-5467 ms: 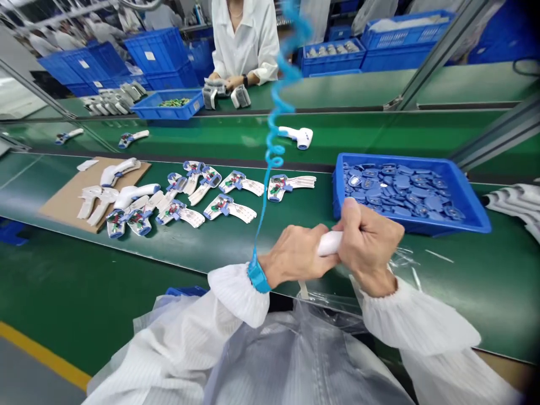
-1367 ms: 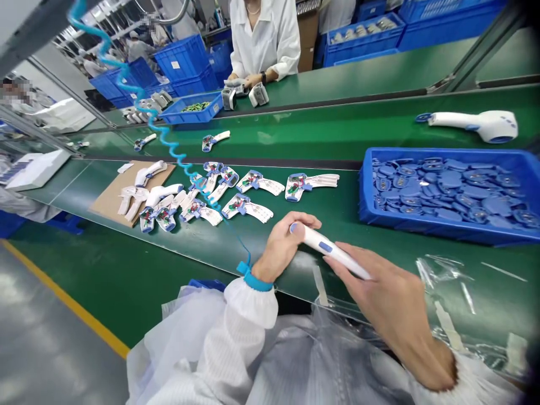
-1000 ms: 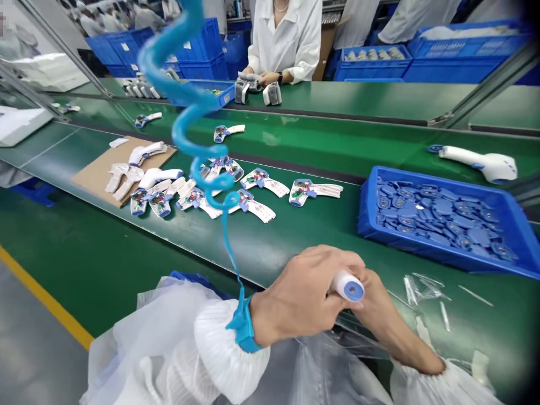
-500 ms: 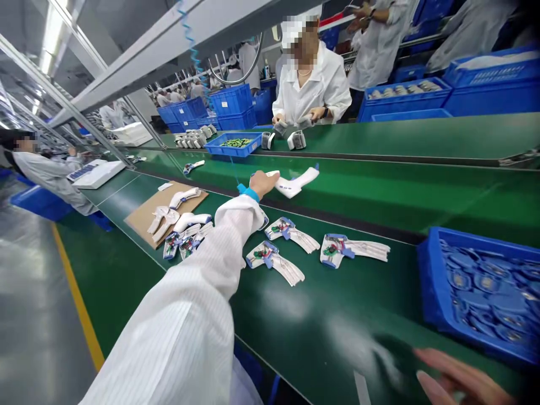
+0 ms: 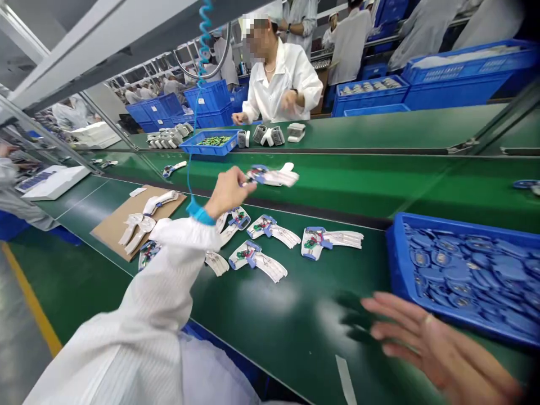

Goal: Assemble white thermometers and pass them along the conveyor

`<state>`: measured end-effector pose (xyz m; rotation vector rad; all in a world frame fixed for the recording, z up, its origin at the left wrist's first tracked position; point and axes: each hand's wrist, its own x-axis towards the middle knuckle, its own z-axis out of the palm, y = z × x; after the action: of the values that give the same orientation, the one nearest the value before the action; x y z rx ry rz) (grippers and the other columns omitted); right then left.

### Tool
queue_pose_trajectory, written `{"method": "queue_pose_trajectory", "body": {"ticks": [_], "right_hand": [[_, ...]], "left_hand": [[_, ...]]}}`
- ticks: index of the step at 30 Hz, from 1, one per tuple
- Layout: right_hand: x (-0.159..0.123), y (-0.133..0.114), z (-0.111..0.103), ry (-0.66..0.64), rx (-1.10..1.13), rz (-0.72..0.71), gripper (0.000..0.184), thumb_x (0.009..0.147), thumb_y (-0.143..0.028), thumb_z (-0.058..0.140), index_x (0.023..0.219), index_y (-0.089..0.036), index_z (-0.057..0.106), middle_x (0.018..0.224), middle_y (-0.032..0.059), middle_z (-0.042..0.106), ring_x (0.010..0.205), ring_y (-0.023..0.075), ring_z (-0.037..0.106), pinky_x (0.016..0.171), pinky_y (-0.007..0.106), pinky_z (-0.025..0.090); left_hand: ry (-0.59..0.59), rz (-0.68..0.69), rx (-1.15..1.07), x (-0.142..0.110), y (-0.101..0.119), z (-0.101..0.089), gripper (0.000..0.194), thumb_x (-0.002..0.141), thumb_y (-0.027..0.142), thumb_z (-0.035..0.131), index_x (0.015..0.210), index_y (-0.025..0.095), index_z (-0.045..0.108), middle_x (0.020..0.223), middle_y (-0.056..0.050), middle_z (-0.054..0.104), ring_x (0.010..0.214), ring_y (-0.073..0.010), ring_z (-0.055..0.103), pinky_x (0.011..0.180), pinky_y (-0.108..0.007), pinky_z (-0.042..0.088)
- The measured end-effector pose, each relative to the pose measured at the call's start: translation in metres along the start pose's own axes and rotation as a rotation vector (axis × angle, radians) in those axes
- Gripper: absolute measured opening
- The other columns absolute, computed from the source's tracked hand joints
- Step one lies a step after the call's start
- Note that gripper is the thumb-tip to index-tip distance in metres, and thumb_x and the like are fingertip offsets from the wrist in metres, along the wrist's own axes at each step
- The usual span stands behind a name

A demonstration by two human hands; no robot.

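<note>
Thermometer housing (image 5: 272, 178) pinched by left hand (image 5: 228, 193), fingers together; slip risk onto circuit boards (image 5: 265, 226) below them. Right hand (image 5: 439, 349) empty, fingers apart.

No lettering, number or brand can be read in this view. Just past the right hand (image 5: 439, 349), the oval blue parts (image 5: 464, 275) in the blue plastic tray (image 5: 394, 264) carry small round marks, too small to tell whether they are print (the view is soft at that size). The white thermometer housing (image 5: 274, 176) at the left hand (image 5: 228, 194) shows no legible print, nor does the blue crate (image 5: 206, 95) far beyond that hand.
</note>
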<state>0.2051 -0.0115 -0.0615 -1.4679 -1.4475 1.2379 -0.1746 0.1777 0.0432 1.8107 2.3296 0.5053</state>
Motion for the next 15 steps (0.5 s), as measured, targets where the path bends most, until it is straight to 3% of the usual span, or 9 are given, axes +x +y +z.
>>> {"method": "queue_pose_trajectory", "body": {"ticks": [1,3,5,7,9,11,13,15], "right_hand": [[0.006,-0.017,0.003,-0.114,0.189,0.115,0.061,0.099,-0.068,0.038,0.133,-0.03,0.073,0.133,0.0152,0.073,0.097,0.035,0.078,0.072,0.046,0.068],[0.011,-0.043,0.006,-0.239,0.338,0.245,0.068,0.096,-0.073,0.042,0.138,-0.027,0.07,0.131,0.0164,0.073,0.097,0.0342,0.078,0.074,0.046,0.067],[0.005,-0.052,0.006,-0.306,0.214,0.272,0.069,0.094,-0.074,0.051,0.139,-0.024,0.069,0.099,0.0122,0.079,0.076,0.0275,0.075,0.061,0.037,0.064],[-0.012,-0.047,0.003,-0.307,-0.043,0.209,0.063,0.094,-0.071,0.057,0.133,-0.024,0.072,0.074,0.0045,0.074,0.06,0.0215,0.068,0.053,0.031,0.057],[-0.034,-0.035,-0.003,-0.246,-0.248,0.092,0.052,0.097,-0.067,0.056,0.126,-0.028,0.076,0.081,0.0038,0.076,0.069,0.0222,0.07,0.063,0.032,0.059],[-0.054,-0.023,-0.009,-0.132,-0.356,-0.018,0.045,0.1,-0.062,0.053,0.123,-0.031,0.077,0.109,0.0056,0.079,0.094,0.0264,0.074,0.081,0.037,0.061],[-0.065,-0.017,-0.015,0.012,-0.404,-0.107,0.043,0.102,-0.058,0.051,0.122,-0.031,0.076,0.124,0.0069,0.076,0.108,0.028,0.072,0.088,0.041,0.06],[-0.069,-0.018,-0.018,0.131,-0.436,-0.188,0.039,0.101,-0.057,0.053,0.117,-0.03,0.077,0.124,0.0077,0.075,0.109,0.0274,0.07,0.089,0.042,0.058]], "left_hand": [[-0.037,0.129,-0.12,-0.035,0.008,0.005,0.028,0.089,0.038,0.077,0.101,0.018,0.062,0.103,-0.005,0.072,0.095,-0.0214,0.067,0.089,-0.032,0.05],[-0.121,0.299,-0.34,-0.108,0.028,0.024,0.025,0.087,0.028,0.077,0.102,0.019,0.059,0.104,-0.004,0.072,0.094,-0.0211,0.066,0.09,-0.034,0.049],[-0.263,0.316,-0.542,-0.171,0.047,0.046,0.029,0.086,0.02,0.074,0.11,0.02,0.057,0.114,-0.006,0.071,0.103,-0.0215,0.066,0.094,-0.035,0.049],[-0.434,0.245,-0.687,-0.214,0.063,0.063,0.052,0.079,0.024,0.084,0.122,0.02,0.055,0.123,-0.008,0.07,0.11,-0.0238,0.066,0.091,-0.034,0.051],[-0.603,0.217,-0.777,-0.237,0.076,0.074,0.057,0.076,0.034,0.089,0.121,0.02,0.058,0.117,-0.007,0.072,0.104,-0.0237,0.068,0.084,-0.032,0.052],[-0.682,0.235,-0.823,-0.246,0.086,0.081,0.042,0.081,0.038,0.086,0.11,0.021,0.063,0.101,-0.003,0.074,0.091,-0.0201,0.067,0.077,-0.029,0.05],[-0.655,0.263,-0.832,-0.252,0.096,0.085,0.028,0.087,0.035,0.081,0.102,0.021,0.063,0.089,0.0,0.072,0.081,-0.0168,0.064,0.073,-0.028,0.046],[-0.598,0.288,-0.816,-0.257,0.104,0.087,0.028,0.087,0.034,0.08,0.101,0.021,0.06,0.09,0.001,0.071,0.079,-0.0157,0.062,0.072,-0.027,0.045]]}}
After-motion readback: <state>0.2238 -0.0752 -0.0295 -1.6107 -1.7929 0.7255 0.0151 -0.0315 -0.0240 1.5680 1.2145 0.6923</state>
